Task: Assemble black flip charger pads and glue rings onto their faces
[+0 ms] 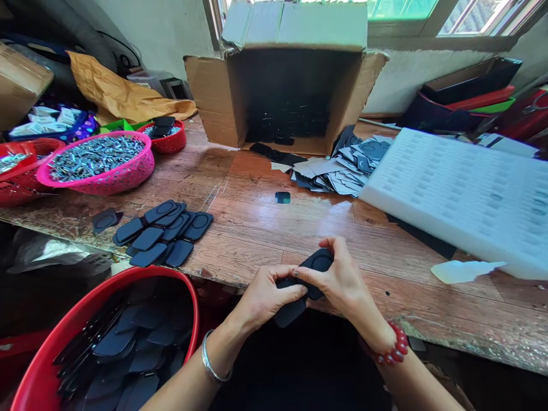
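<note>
Both hands hold one black hinged device (291, 311) at the front edge of the wooden table. My left hand (268, 294), with a silver bangle at the wrist, grips its lower left part between thumb and fingers. My right hand (342, 277), with a red bead bracelet, pinches the upper panel, which shows a round ring. The two thumbs nearly meet over the middle of the device. A pile of similar black devices (160, 231) lies on the table to the left. A small dark shiny plate (282, 197) lies beyond the hands.
A red tub (194, 302) of black devices stands front left. Behind are a pink basket (145, 165) of metal parts and a smaller red basket (173, 141). An open cardboard box (212, 103), loose cut sheets (334, 171), white foam tray (449, 194) and small white bottle (462, 271) lie beyond and right.
</note>
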### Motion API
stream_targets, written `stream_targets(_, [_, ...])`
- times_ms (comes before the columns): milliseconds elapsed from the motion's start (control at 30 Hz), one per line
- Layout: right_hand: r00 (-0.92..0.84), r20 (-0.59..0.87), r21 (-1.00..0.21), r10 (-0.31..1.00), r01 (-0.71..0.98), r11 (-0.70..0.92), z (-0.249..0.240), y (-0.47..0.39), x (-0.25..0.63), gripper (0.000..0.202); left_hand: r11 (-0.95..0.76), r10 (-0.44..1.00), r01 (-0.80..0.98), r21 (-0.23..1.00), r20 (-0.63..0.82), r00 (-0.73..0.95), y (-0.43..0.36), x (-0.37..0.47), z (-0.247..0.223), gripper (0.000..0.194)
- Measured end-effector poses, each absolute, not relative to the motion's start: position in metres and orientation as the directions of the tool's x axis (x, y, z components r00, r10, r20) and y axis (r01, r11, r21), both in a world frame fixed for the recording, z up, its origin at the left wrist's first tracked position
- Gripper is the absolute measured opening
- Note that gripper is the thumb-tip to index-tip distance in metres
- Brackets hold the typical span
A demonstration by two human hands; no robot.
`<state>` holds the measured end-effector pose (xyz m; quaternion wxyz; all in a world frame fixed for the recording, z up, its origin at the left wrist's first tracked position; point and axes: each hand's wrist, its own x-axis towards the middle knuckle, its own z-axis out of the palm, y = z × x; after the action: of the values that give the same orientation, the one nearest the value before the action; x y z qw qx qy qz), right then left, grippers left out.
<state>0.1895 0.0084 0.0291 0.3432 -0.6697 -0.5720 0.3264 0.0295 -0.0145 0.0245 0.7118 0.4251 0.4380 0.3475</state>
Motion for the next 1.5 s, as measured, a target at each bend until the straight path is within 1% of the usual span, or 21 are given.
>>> stream_targets(100, [0.109,-0.005,-0.799,0.994,0.598,-0.07,0.027,0.006,0.194,0.064,0.373,0.885,-0.115,0.921,-0.315,0.343,-0.013,0.03,0.027,0.029])
stream_targets(167, [0.063,-0.038,-0.845,0.997,0.53,-0.066,0.029,0.007,0.197,0.049,0.36,0.889,-0.103,0.927,-0.307,0.339,-0.012,0.03,0.027,0.03])
stream_targets(233, [-0.026,-0.079,-0.907,0.997,0.416,-0.061,0.031,0.009,0.201,0.033,0.375,0.883,-0.12,0.919,-0.315,0.349,-0.013,0.03,0.026,0.034])
stream_targets(267, [-0.066,-0.092,-0.93,0.994,0.361,-0.062,0.031,0.011,0.202,0.03,0.398,0.874,-0.139,0.907,-0.328,0.358,-0.013,0.03,0.025,0.037])
stream_targets(333, [-0.116,-0.11,-0.963,0.987,0.258,-0.077,0.029,0.015,0.205,0.036,0.445,0.86,-0.186,0.876,-0.36,0.361,-0.015,0.032,0.023,0.042])
stream_targets(433, [-0.098,-0.172,-0.984,0.98,0.071,-0.165,0.024,0.021,0.209,0.046,0.481,0.857,-0.232,0.845,-0.398,0.327,-0.016,0.035,0.02,0.045])
stream_targets(500, [-0.096,-0.262,-0.962,0.96,-0.06,-0.268,0.023,0.022,0.211,0.047,0.477,0.866,-0.253,0.842,-0.403,0.295,-0.015,0.035,0.019,0.045])
stream_targets(567, [-0.171,-0.317,-0.928,0.933,-0.145,-0.342,0.024,0.019,0.214,0.045,0.461,0.881,-0.277,0.843,-0.396,0.258,-0.013,0.034,0.019,0.046])
stream_targets(633, [-0.274,-0.3,-0.923,0.914,-0.159,-0.35,0.028,0.015,0.216,0.042,0.439,0.895,-0.294,0.849,-0.385,0.225,-0.01,0.033,0.019,0.046])
stream_targets(700, [-0.313,-0.261,-0.941,0.913,-0.128,-0.313,0.03,0.01,0.216,0.041,0.42,0.905,-0.296,0.858,-0.371,0.21,-0.008,0.032,0.018,0.046])
stream_targets(767, [-0.285,-0.245,-0.951,0.927,-0.117,-0.287,0.029,0.006,0.214,0.041,0.389,0.919,-0.286,0.876,-0.345,0.192,-0.008,0.033,0.017,0.043])
stream_targets(867, [-0.218,-0.251,-0.94,0.943,-0.176,-0.291,0.023,0.003,0.21,0.037,0.342,0.937,-0.262,0.902,-0.308,0.165,-0.012,0.036,0.015,0.042])
stream_targets(1000, [-0.19,-0.325,-0.898,0.927,-0.246,-0.365,0.015,0.004,0.203,0.04,0.353,0.93,-0.258,0.899,-0.308,0.2,-0.019,0.032,0.015,0.045])
stream_targets(1067, [-0.178,-0.367,-0.883,0.913,-0.241,-0.402,0.012,0.008,0.2,0.045,0.298,0.951,-0.216,0.93,-0.27,0.149,-0.018,0.019,0.016,0.043])
stream_targets(1133, [-0.134,-0.361,-0.899,0.923,-0.212,-0.382,0.011,0.011,0.199,0.051,0.207,0.978,-0.094,0.974,-0.207,0.005,-0.013,-0.008,0.02,0.042])
stream_targets(1200, [-0.059,-0.301,-0.94,0.952,-0.15,-0.307,0.007,0.013,0.2,0.057,0.128,0.973,0.114,0.985,-0.103,-0.205,-0.004,-0.048,0.026,0.04])
stream_targets(1267, [-0.01,-0.215,-0.976,0.977,-0.022,-0.215,0.002,0.013,0.202,0.059,0.074,0.907,0.372,0.925,0.093,-0.411,0.006,-0.097,0.034,0.036])
stream_targets(1333, [0.006,-0.101,-0.983,0.995,0.156,-0.101,-0.006,0.01,0.202,0.054,0.107,0.841,0.451,0.886,0.161,-0.516,0.018,-0.148,0.039,0.041])
stream_targets(1367, [-0.001,-0.039,-0.969,0.999,0.245,-0.038,-0.01,0.008,0.201,0.05,0.184,0.811,0.537,0.823,0.181,-0.556,0.023,-0.171,0.041,0.047])
stream_targets(1400, [-0.014,0.02,-0.945,1.0,0.327,0.023,-0.013,0.006,0.2,0.046,0.224,0.788,0.551,0.804,0.184,-0.588,0.029,-0.192,0.042,0.05])
stream_targets(1500, [-0.067,0.207,-0.836,0.976,0.506,0.212,-0.021,0.005,0.194,0.036,0.297,0.762,0.58,0.759,0.179,-0.623,0.042,-0.238,0.042,0.041])
